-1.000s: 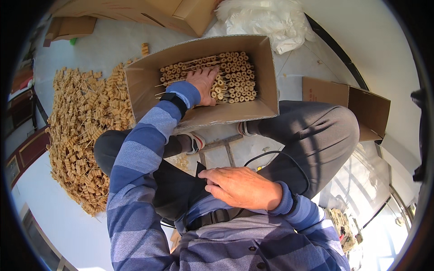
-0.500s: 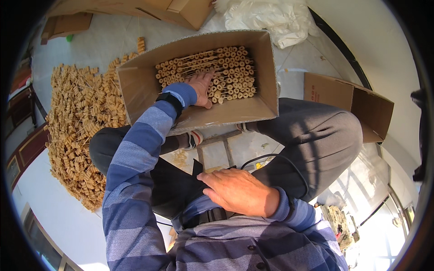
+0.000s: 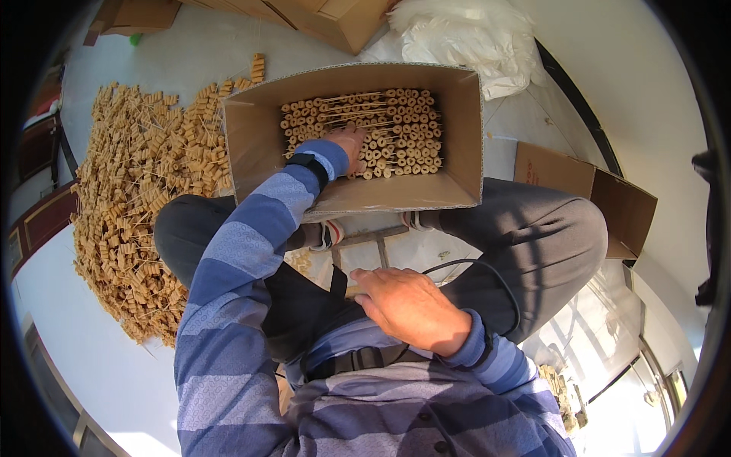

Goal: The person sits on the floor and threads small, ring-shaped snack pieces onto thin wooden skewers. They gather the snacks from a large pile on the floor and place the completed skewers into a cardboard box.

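My left hand point(image 3: 350, 143) reaches into an open cardboard box point(image 3: 358, 199) between my legs. It rests on skewers point(image 3: 407, 145) threaded with ring-shaped tan pieces, packed in stacked rows with their thin sticks crossing the middle. Its fingers lie over the sticks, apart but partly foreshortened, and I see nothing gripped in them. Above my lap hovers my right hand point(image 3: 415, 308), loosely bent, thumb apart from the fingers, with no object visible in it. On the floor left of the box spreads a large heap of similar skewers point(image 3: 145, 221).
A smaller open carton point(image 3: 563, 171) stands at the right beyond my knee. White plastic sheeting point(image 3: 472, 42) lies behind the box, and further cardboard point(image 3: 327, 19) is at the back. A black cable point(image 3: 487, 264) loops over my lap.
The view has shifted, so the box appears further right and slightly lower. My left hand stays on the skewers, its fingers now less stretched out. My right hand remains above my lap.
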`<state>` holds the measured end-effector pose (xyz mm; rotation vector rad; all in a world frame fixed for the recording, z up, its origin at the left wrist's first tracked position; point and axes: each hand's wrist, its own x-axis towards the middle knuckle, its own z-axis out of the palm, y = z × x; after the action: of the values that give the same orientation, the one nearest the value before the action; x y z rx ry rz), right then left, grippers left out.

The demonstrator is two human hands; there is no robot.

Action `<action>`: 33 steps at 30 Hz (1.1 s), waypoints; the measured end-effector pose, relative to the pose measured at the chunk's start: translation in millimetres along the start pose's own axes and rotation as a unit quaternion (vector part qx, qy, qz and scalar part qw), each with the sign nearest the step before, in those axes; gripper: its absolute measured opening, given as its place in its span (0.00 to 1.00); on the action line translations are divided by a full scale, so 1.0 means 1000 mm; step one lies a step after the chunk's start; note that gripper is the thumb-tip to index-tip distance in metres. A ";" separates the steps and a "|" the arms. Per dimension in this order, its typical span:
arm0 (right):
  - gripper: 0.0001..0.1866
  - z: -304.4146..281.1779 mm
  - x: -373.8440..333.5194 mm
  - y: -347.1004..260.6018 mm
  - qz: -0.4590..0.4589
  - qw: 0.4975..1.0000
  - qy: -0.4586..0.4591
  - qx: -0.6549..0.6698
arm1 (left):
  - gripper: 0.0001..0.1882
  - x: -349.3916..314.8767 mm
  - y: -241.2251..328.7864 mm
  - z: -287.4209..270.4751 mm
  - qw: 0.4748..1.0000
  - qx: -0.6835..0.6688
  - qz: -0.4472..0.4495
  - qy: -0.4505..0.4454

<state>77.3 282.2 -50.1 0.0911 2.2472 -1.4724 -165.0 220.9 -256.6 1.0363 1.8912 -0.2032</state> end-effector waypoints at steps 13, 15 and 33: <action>0.16 0.018 0.013 -0.003 0.079 0.994 -0.068 -0.019 | 0.30 -0.213 0.019 -0.082 0.898 -0.155 0.190 0.366; 0.17 0.027 0.014 -0.008 0.084 0.994 -0.068 0.007 | 0.29 -0.284 -0.028 -0.057 0.806 -0.239 0.226 0.492; 0.10 0.092 0.073 -0.080 0.130 0.971 -0.132 -0.154 | 0.26 -0.157 -0.163 0.405 0.559 -0.648 -0.389 0.341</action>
<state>19.0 153.1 -40.8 0.0838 2.1221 -0.9297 12.5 -184.5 -397.4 -0.9286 2.2144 1.1368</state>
